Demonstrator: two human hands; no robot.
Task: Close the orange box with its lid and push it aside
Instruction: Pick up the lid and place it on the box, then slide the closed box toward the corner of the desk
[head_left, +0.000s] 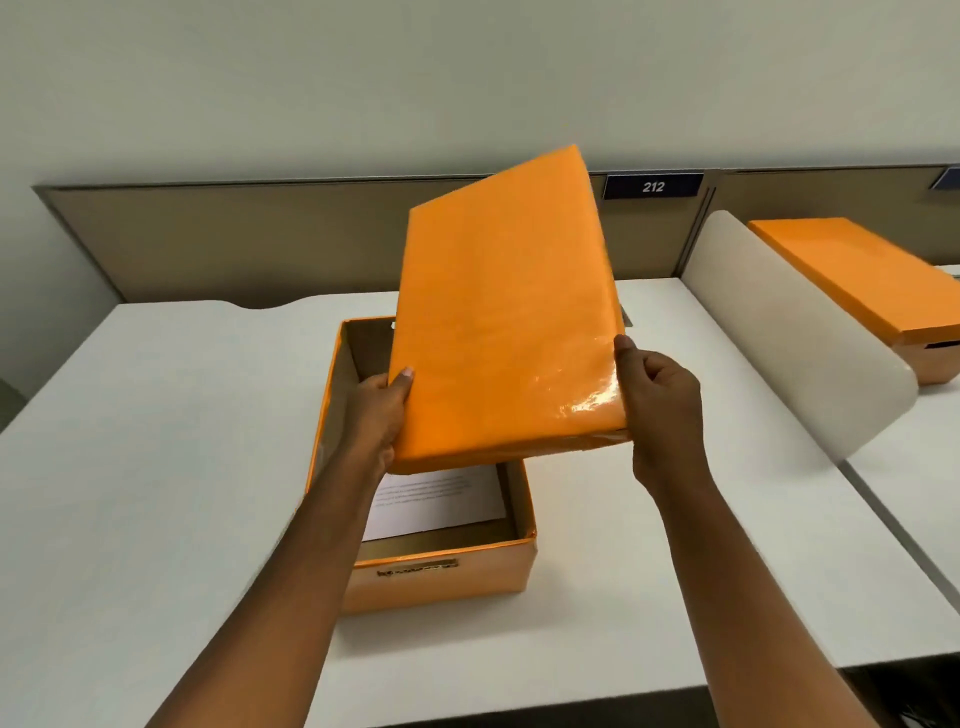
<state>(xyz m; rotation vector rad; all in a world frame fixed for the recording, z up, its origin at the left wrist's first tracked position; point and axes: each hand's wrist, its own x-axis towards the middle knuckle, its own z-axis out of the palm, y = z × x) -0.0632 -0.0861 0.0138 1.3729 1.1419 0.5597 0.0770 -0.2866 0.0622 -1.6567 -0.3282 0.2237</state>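
Head view, one item in hand: orange lid (506, 306), held in the air above the open orange box (441, 577), tilted with its far end raised and swung to your right, near edge low over the box's front half. Left hand (376, 410): grip clamped on the lid's near-left corner, thumb on top. Right hand (660, 400): grip clamped on the lid's near-right edge, thumb against the side. Box: stands on the white desk (156, 441) directly before you, a printed sheet of paper (441, 504) lying flat inside, walls clear. To seat the lid well, you turn it until its long sides run parallel with the box walls, level it, then lower it evenly so all four skirts pass outside the rim; a corner caught inside likely jams it. Press down on both ends before pushing. Also on record: a second closed orange box (872, 291) beyond the curved divider (795, 338) at your right.
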